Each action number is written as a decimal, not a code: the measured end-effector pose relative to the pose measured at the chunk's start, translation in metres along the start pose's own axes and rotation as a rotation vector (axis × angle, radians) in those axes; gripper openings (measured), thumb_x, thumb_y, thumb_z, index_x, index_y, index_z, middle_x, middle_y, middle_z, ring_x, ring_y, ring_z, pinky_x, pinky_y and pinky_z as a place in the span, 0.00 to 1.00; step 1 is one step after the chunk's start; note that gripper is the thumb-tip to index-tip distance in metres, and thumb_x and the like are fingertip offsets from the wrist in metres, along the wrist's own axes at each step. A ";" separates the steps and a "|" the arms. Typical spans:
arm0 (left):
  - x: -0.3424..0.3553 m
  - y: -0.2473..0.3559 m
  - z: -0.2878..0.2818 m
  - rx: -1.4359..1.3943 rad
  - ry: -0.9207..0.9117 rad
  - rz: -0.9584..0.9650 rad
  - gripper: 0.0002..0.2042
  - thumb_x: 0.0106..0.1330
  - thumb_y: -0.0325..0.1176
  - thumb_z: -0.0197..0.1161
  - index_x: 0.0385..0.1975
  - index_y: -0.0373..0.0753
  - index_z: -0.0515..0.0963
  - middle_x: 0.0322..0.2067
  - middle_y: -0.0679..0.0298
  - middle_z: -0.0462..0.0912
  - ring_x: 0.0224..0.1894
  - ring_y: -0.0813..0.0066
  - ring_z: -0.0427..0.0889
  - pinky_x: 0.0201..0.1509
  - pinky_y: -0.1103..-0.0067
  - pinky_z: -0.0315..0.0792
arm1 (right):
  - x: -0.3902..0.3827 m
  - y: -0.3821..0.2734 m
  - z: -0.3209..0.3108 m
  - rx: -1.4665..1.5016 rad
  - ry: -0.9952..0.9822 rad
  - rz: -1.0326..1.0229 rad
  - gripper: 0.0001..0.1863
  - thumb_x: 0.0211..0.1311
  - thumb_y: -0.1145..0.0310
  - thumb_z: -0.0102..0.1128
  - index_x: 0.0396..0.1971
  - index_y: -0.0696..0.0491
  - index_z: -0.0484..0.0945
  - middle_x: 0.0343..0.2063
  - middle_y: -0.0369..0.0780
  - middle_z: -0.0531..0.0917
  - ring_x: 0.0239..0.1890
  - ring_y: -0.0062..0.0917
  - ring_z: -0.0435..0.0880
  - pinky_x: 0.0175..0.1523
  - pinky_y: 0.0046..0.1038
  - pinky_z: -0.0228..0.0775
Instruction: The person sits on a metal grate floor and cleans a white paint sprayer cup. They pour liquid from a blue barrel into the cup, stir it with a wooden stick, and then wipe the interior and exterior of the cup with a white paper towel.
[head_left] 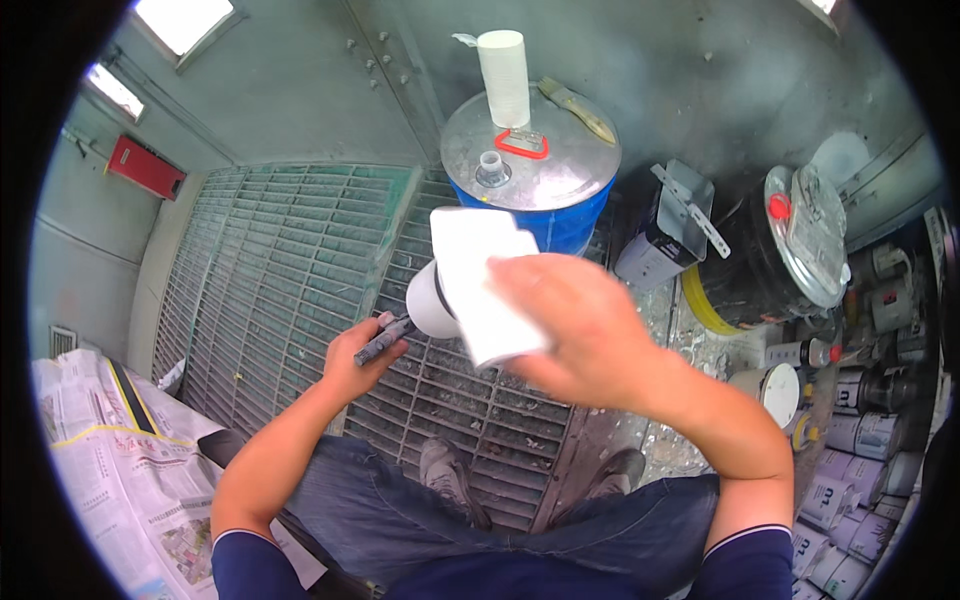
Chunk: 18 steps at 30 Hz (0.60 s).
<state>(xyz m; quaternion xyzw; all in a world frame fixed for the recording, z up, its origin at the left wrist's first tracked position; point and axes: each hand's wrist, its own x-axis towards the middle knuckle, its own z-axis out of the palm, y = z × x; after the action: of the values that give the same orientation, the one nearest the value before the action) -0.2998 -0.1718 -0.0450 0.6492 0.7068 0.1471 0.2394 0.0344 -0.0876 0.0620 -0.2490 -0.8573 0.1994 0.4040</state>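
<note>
My left hand (362, 358) is closed round the dark, stained handle of what looks like a spray gun (384, 341). A white rounded cup (430, 303) sits at the far end of that handle, its right side hidden. In front of the cup is a folded white paper towel (480, 285), gripped by my right hand (575, 325), which is slightly blurred. Whether the towel touches the cup I cannot tell. Both hands are held over the floor grating, just this side of a blue drum (580, 222).
On the drum's metal lid stand a white paper roll (504, 80) and a brush (578, 110). Right of it are an opened square tin (665, 225) and a black drum (750, 275). Several paint cans (865, 435) crowd the right side. Newspaper (120, 470) lies at left over metal grating (280, 260).
</note>
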 end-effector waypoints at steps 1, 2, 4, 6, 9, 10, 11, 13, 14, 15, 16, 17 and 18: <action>0.001 -0.002 0.001 -0.029 0.000 0.011 0.18 0.62 0.47 0.72 0.41 0.41 0.81 0.33 0.54 0.85 0.39 0.48 0.84 0.41 0.65 0.77 | 0.000 0.000 0.008 -0.022 -0.062 -0.070 0.27 0.52 0.67 0.71 0.53 0.57 0.79 0.47 0.45 0.84 0.49 0.42 0.84 0.60 0.44 0.74; 0.000 -0.005 0.002 -0.057 0.001 0.017 0.18 0.62 0.48 0.72 0.42 0.41 0.81 0.33 0.54 0.85 0.39 0.48 0.84 0.42 0.64 0.77 | -0.004 0.004 0.014 -0.030 -0.088 -0.111 0.27 0.52 0.68 0.70 0.54 0.58 0.79 0.48 0.46 0.84 0.51 0.43 0.84 0.62 0.45 0.73; -0.002 -0.007 -0.001 -0.049 -0.034 0.006 0.20 0.62 0.51 0.71 0.44 0.42 0.82 0.33 0.54 0.86 0.39 0.48 0.85 0.42 0.63 0.77 | -0.011 0.017 0.022 -0.043 -0.140 -0.196 0.27 0.52 0.68 0.69 0.55 0.59 0.78 0.49 0.49 0.84 0.54 0.44 0.83 0.67 0.47 0.69; -0.001 -0.003 -0.006 0.008 -0.117 -0.022 0.23 0.61 0.55 0.70 0.46 0.43 0.82 0.34 0.54 0.86 0.39 0.49 0.85 0.43 0.63 0.78 | -0.019 0.027 0.023 -0.014 -0.216 -0.207 0.28 0.53 0.67 0.70 0.55 0.59 0.77 0.48 0.47 0.84 0.52 0.42 0.84 0.67 0.46 0.70; 0.000 0.001 -0.011 0.095 -0.020 0.077 0.26 0.60 0.60 0.69 0.47 0.44 0.83 0.35 0.55 0.86 0.40 0.49 0.85 0.43 0.61 0.78 | -0.029 0.024 0.026 0.076 -0.390 -0.075 0.26 0.56 0.64 0.69 0.53 0.60 0.76 0.45 0.48 0.85 0.49 0.44 0.84 0.64 0.44 0.72; 0.000 0.005 -0.014 0.110 -0.009 0.072 0.27 0.58 0.60 0.71 0.46 0.44 0.83 0.35 0.55 0.87 0.40 0.49 0.85 0.43 0.63 0.78 | -0.027 0.013 0.023 0.139 -0.488 0.060 0.25 0.57 0.64 0.68 0.52 0.60 0.77 0.45 0.49 0.85 0.49 0.44 0.84 0.63 0.43 0.72; 0.000 0.007 -0.016 0.111 -0.005 0.086 0.27 0.58 0.60 0.71 0.46 0.44 0.83 0.35 0.56 0.87 0.39 0.50 0.86 0.43 0.63 0.78 | -0.024 0.002 0.020 0.202 -0.581 0.208 0.25 0.57 0.63 0.68 0.51 0.61 0.77 0.45 0.50 0.84 0.48 0.45 0.84 0.62 0.43 0.73; 0.003 0.005 -0.021 0.114 -0.007 0.120 0.27 0.57 0.60 0.72 0.46 0.43 0.83 0.34 0.56 0.87 0.39 0.50 0.86 0.42 0.64 0.79 | -0.020 -0.011 0.013 0.099 -0.637 0.093 0.24 0.60 0.62 0.65 0.51 0.63 0.76 0.46 0.51 0.84 0.49 0.46 0.83 0.63 0.41 0.72; 0.006 0.001 -0.022 0.104 -0.013 0.171 0.25 0.56 0.58 0.74 0.43 0.43 0.83 0.33 0.57 0.87 0.38 0.51 0.86 0.41 0.65 0.79 | -0.023 -0.009 0.010 0.050 -0.625 -0.056 0.24 0.60 0.62 0.64 0.51 0.63 0.76 0.47 0.51 0.83 0.51 0.45 0.82 0.63 0.40 0.71; 0.007 0.002 -0.022 0.111 -0.049 0.216 0.24 0.56 0.57 0.74 0.41 0.43 0.84 0.33 0.57 0.86 0.38 0.51 0.86 0.40 0.65 0.78 | -0.024 -0.007 0.005 0.001 -0.612 -0.204 0.24 0.60 0.63 0.64 0.51 0.63 0.76 0.48 0.51 0.83 0.52 0.44 0.82 0.64 0.40 0.71; 0.007 0.004 -0.024 0.118 -0.090 0.254 0.23 0.56 0.56 0.74 0.39 0.43 0.84 0.32 0.57 0.86 0.37 0.51 0.85 0.40 0.64 0.78 | -0.021 -0.002 -0.003 -0.138 -0.670 -0.318 0.23 0.59 0.66 0.62 0.53 0.61 0.75 0.53 0.49 0.82 0.59 0.39 0.80 0.69 0.37 0.67; 0.003 0.006 -0.027 0.132 -0.132 0.284 0.22 0.56 0.56 0.74 0.38 0.43 0.84 0.32 0.57 0.86 0.37 0.51 0.85 0.39 0.64 0.78 | -0.022 0.008 -0.013 -0.446 -0.752 -0.536 0.24 0.58 0.69 0.59 0.56 0.58 0.74 0.59 0.46 0.79 0.65 0.33 0.76 0.74 0.36 0.59; 0.004 0.005 -0.027 0.147 -0.197 0.288 0.20 0.56 0.54 0.75 0.34 0.43 0.84 0.31 0.57 0.85 0.36 0.51 0.85 0.38 0.63 0.77 | -0.018 0.017 -0.024 -0.506 -0.758 -0.580 0.24 0.58 0.69 0.58 0.57 0.58 0.74 0.61 0.44 0.78 0.67 0.31 0.73 0.77 0.37 0.55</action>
<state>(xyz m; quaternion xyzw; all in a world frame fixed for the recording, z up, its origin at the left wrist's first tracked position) -0.3097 -0.1649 -0.0203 0.7706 0.5886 0.0637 0.2358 0.0678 -0.0813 0.0567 -0.0023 -0.9978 -0.0573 0.0323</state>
